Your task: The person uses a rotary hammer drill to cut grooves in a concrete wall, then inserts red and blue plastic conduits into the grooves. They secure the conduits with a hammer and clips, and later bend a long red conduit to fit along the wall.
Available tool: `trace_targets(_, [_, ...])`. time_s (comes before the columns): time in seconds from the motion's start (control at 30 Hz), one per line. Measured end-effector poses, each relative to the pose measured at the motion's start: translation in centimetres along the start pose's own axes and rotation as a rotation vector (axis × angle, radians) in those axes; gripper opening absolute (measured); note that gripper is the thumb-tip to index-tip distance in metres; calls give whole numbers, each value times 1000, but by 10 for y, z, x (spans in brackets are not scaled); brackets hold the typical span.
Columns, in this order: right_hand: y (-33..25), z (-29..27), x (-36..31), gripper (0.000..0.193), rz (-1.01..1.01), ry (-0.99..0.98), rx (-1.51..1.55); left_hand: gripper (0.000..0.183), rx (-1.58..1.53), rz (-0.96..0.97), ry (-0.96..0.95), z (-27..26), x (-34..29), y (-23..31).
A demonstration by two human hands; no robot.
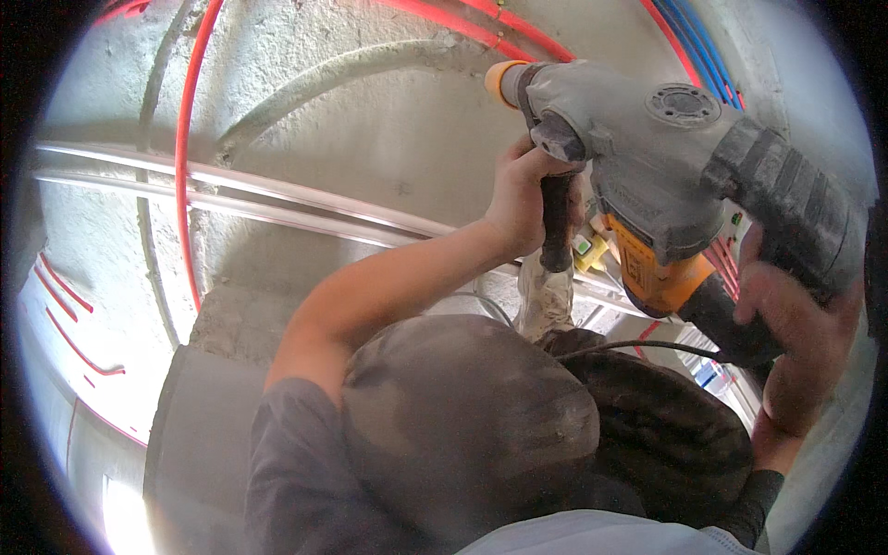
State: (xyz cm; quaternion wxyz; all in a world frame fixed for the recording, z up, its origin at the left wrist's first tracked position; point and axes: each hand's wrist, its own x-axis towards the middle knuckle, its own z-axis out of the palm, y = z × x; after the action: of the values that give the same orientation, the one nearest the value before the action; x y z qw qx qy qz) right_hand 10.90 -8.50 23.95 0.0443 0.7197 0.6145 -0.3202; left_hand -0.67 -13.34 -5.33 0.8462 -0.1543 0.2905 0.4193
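Note:
A large grey and orange rotary hammer (pixel 647 139), coated in dust, is held up in front of me, its orange-tipped nose (pixel 504 83) toward the upper left. Wrapped round its black side handle (pixel 557 222) are the fingers of my left hand (pixel 523 199). On the right, my right hand (pixel 800 319) grips the ribbed black rear handle (pixel 786 199); its fingers are partly hidden behind it. A black power cord (pixel 638 344) runs from the lower end of the tool toward my legs. Whether a bit sits in the nose is hidden.
Red conduits (pixel 190 139) and blue conduits (pixel 698 46) run along the rough concrete surface (pixel 361 120). Long metal rails (pixel 277 190) cross behind my left arm. My bent knee (pixel 472 407) fills the lower middle. A small yellow and green object (pixel 587 250) lies beyond the side handle.

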Motion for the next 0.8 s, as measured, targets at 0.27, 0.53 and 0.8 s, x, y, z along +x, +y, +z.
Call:
trace_targets(0.27, [38, -3, 0, 32, -56, 202, -114, 21, 18, 17, -30, 16, 7, -6])
trace_targets(0.53, [24, -1, 15, 31, 129, 412, 272, 25, 166, -58, -47, 50, 4, -15])
trace_targets(0.8, [95, -45, 91, 57, -1210, -138, 187, 24, 137, -18, 10, 33, 7, -32])
